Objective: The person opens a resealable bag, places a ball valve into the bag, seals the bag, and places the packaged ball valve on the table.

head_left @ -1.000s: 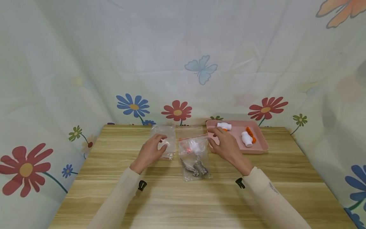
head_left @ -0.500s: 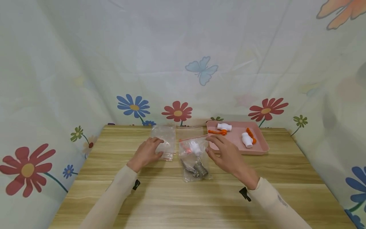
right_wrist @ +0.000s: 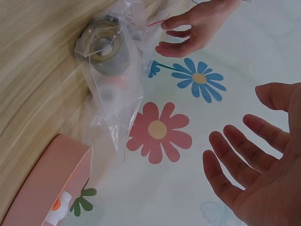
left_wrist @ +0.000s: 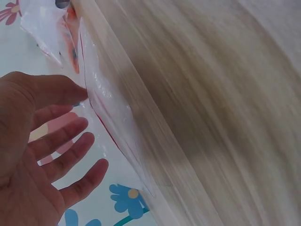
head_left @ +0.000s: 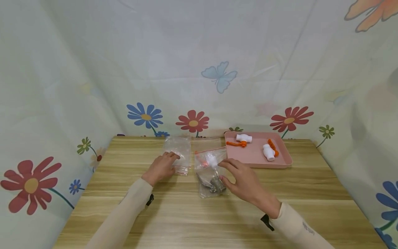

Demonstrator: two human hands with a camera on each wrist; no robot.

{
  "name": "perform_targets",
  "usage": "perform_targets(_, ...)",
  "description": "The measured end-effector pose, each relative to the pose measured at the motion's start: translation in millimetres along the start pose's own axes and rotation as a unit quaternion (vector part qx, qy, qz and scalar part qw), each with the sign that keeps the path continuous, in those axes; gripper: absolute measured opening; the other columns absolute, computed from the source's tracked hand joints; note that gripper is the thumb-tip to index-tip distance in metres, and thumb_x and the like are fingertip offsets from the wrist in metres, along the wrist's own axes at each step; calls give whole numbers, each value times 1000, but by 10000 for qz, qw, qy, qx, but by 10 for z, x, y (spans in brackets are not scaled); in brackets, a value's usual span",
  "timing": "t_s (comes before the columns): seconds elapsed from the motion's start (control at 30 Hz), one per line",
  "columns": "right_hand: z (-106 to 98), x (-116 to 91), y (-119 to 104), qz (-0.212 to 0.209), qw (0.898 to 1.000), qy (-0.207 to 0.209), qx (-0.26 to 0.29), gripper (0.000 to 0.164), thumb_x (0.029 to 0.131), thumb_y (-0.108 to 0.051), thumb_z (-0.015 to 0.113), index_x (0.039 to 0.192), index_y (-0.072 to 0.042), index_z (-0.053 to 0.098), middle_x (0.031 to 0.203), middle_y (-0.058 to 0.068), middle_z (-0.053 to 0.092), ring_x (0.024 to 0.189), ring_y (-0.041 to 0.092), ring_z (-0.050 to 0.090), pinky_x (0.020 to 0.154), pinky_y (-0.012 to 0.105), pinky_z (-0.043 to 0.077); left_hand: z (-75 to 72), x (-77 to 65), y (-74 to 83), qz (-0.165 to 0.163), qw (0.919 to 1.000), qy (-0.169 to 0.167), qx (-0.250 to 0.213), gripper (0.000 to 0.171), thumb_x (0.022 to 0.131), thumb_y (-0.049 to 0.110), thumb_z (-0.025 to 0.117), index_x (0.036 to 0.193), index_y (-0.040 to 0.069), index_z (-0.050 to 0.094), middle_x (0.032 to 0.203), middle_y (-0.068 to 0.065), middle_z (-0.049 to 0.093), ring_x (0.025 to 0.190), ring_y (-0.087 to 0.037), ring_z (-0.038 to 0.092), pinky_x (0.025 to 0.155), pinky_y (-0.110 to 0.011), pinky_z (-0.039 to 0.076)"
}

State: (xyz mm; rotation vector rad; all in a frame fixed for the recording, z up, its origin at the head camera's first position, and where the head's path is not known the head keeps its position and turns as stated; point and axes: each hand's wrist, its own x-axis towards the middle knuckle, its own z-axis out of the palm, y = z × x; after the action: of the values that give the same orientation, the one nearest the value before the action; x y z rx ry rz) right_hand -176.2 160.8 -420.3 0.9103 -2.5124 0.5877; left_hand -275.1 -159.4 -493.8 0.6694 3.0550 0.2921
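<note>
A filled zip-lock bag (head_left: 202,171) with a red seal line lies mid-table. Through its clear plastic show a grey metal valve (head_left: 217,185) and a white valve (head_left: 212,159) with an orange-red part. My right hand (head_left: 247,181) is at the bag's right side, fingers relaxed and apart; the right wrist view shows nothing in it. To the left lie flat clear zip-lock bags (head_left: 181,148), with my left hand (head_left: 160,167) at their left edge. In the left wrist view its thumb is by a red-lined bag (left_wrist: 110,108); whether they touch, I cannot tell.
At the back right stands a pink tray (head_left: 255,162) holding a white valve (head_left: 244,138) and another white valve (head_left: 268,153), both with orange handles. Another clear bag (head_left: 207,142) lies flat behind the filled one. A flower-printed curtain (head_left: 217,103) borders the table (head_left: 199,221).
My right hand has moved from over the tray's left edge toward me, to the lower right of the filled bag. My left hand has shifted slightly; the bags have stayed in place.
</note>
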Motion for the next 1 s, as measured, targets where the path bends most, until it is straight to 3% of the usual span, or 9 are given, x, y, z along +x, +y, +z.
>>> perform_targets(0.17,39,-29,-21,-7,10000,-57,-21,35,87,-25,73,120,-13,66,118,4,65,102,20,67,82,40,57,19,23,31,-25,9999,-101,-37,40,86,11,68,126,15,62,127,-6,63,113,-26,59,97,-44,51)
perform_targets(0.4,56,-38,-49,-9,10000,-20,25,35,87,-23,74,119,-14,66,118,4,65,105,21,66,83,41,56,52,38,53,56,9994,-335,-49,38,84,20,70,122,19,65,125,1,64,113,-23,58,96,-44,51)
perform_targets(0.67,68,-48,-61,-54,10000,-4,24,34,87,-23,74,119,-15,66,114,0,65,96,15,67,75,35,56,115,56,55,284,9992,-233,124,27,88,14,69,115,16,68,112,-1,68,104,-23,65,88,-43,54)
perform_targets(0.83,77,-49,-57,-79,10000,27,53,33,87,-22,74,118,-15,66,113,-1,64,94,14,66,73,34,56,122,71,60,350,9990,-220,182,12,90,11,67,101,15,69,99,0,69,90,-19,65,81,-39,55)
perform_targets(0.93,77,-51,-55,-97,9999,25,78,33,87,-22,74,118,-15,66,113,-1,64,93,14,66,72,33,55,115,60,52,382,9990,-228,84,8,87,13,68,94,16,68,91,3,66,83,-16,62,76,-37,53)
perform_targets(1.0,71,-54,-53,-102,9999,24,87,32,87,-22,73,118,-15,66,113,-1,64,93,14,66,71,33,55,95,46,49,457,9985,-301,71,15,81,12,68,95,17,68,92,4,65,84,-16,61,76,-37,52)
